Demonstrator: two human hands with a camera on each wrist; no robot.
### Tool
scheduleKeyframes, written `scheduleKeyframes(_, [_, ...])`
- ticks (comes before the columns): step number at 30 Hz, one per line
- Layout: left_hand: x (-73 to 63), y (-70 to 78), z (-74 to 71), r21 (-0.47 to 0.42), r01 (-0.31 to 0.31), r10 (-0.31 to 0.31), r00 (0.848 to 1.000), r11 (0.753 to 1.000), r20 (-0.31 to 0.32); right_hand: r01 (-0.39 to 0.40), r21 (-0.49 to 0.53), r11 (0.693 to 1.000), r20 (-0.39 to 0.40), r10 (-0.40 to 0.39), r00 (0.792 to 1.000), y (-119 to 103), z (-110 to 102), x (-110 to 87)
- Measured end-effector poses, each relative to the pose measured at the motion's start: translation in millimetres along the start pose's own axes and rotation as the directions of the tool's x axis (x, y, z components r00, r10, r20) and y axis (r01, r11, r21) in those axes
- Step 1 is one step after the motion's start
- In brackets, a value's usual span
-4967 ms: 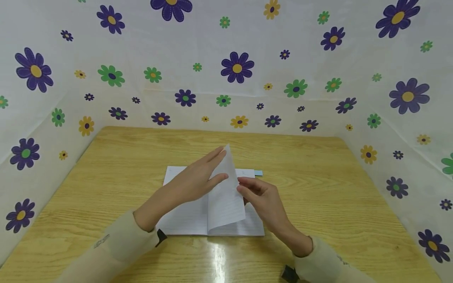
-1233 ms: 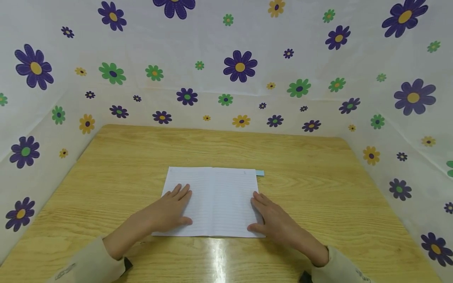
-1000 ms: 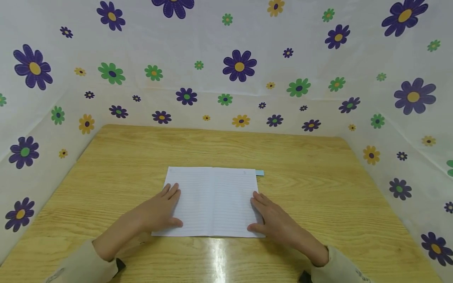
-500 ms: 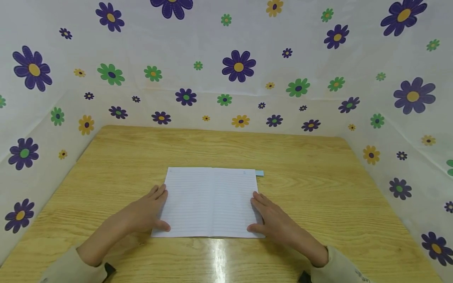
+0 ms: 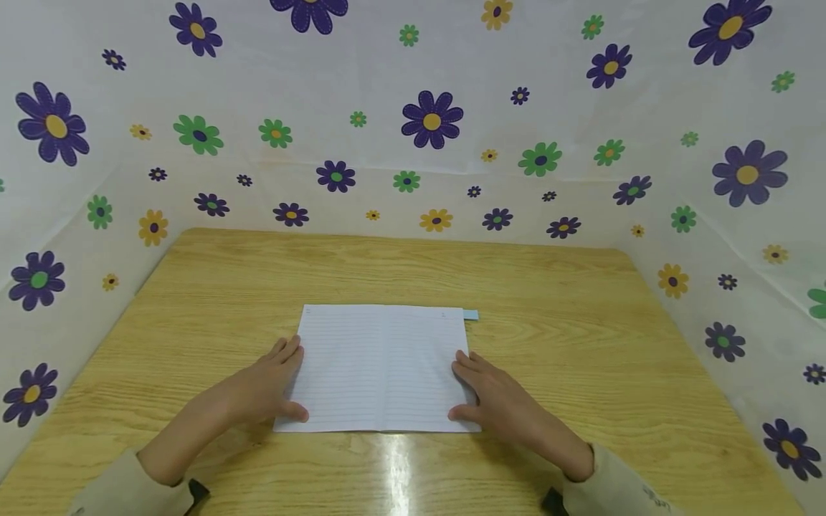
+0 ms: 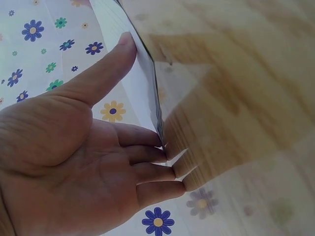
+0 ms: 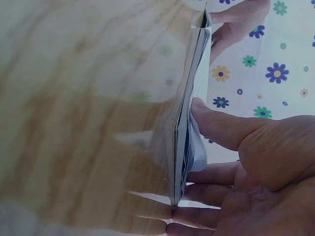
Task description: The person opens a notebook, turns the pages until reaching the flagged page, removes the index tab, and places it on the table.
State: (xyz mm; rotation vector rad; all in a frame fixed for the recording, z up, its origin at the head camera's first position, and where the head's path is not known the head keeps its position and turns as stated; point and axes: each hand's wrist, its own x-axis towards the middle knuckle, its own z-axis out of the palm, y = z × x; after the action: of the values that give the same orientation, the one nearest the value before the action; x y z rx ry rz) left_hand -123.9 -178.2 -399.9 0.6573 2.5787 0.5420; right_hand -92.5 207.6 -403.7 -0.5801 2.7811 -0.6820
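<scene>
An open notebook (image 5: pixel 383 369) with lined pages lies flat, a pale blue tab (image 5: pixel 471 314) sticking out at its upper right. My left hand (image 5: pixel 261 387) is at the left edge, its thumb resting on the page and its straight fingers along the border. In the left wrist view, those fingertips (image 6: pixel 165 189) reach the tabletop beside the edge. My right hand (image 5: pixel 500 398) rests at the right edge, thumb and fingertips on the page. The right wrist view shows its thumb (image 7: pixel 216 120) on the upper sheets, which bow slightly above the stack (image 7: pixel 179 147).
The notebook lies on a glossy wooden table (image 5: pixel 581 322). White cloth (image 5: pixel 381 86) printed with purple, green and yellow flowers rises behind the table and along both sides. Black wrist straps (image 5: pixel 198 493) show at the sleeves.
Five seconds ago a page stood lifted between both hands; now the pages lie flat. Over the last second my left hand slid left to the notebook's edge, while the right stayed nearly still.
</scene>
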Motion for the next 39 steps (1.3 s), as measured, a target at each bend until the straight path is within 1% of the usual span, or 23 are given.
scheduleKeyframes(6, [0.6,-2.3,1.8,-0.012,0.011,-0.011,1.0,1.0,0.002,0.04,-0.009,0.999,-0.05,-0.041,0.998,-1.3,-0.9,2.7])
scheduleKeyframes(9, [1.0,-3.6,3.2,-0.013,0.011,-0.011,1.0,1.0,-0.001,0.035,0.017,0.999,-0.069,-0.033,0.997,-1.0,-0.1,4.4])
scheduleKeyframes(13, [1.0,-5.6,3.9,-0.006,-0.008,0.008,1.0,1.0,-0.013,0.011,0.05,0.999,-0.102,-0.006,0.995,-0.4,0.7,7.6])
scheduleKeyframes(17, [0.4,-5.7,3.8,-0.016,-0.012,0.012,1.0,1.0,-0.014,0.006,0.049,0.999,-0.149,0.001,0.989,1.2,2.8,10.2])
scheduleKeyframes(21, [0.0,-5.4,3.6,-0.027,-0.009,0.009,1.0,1.0,-0.011,0.018,0.046,0.999,-0.177,-0.009,0.984,1.5,4.8,10.8])
scheduleKeyframes(24, [-0.5,-4.8,3.0,-0.026,-0.012,0.012,1.0,1.0,-0.01,0.01,0.061,0.998,-0.197,0.003,0.98,0.1,5.7,10.4])
scheduleKeyframes(27, [-1.1,-3.7,2.0,-0.026,-0.009,0.009,1.0,1.0,-0.007,0.014,0.05,0.999,-0.231,-0.002,0.973,-1.9,6.0,9.4])
scheduleKeyframes(31, [-0.8,-3.2,1.3,-0.014,-0.018,0.017,1.0,1.0,-0.007,0.024,-0.024,0.999,-0.283,-0.03,0.959,-4.4,5.6,8.0])
scheduleKeyframes(34, [0.1,-3.6,1.1,-0.01,-0.023,0.023,1.0,1.0,-0.007,0.014,-0.054,0.998,-0.317,-0.03,0.948,-6.2,5.3,7.3])
scheduleKeyframes(36, [0.3,-3.8,1.2,-0.013,-0.022,0.022,1.0,1.0,-0.005,0.002,-0.035,0.999,-0.335,-0.014,0.942,-7.3,4.9,6.4])
scheduleKeyframes(39, [0.4,-4.4,1.2,-0.01,-0.024,0.024,1.0,1.0,-0.005,-0.011,0.033,0.999,-0.342,0.022,0.939,-9.3,3.4,5.7])
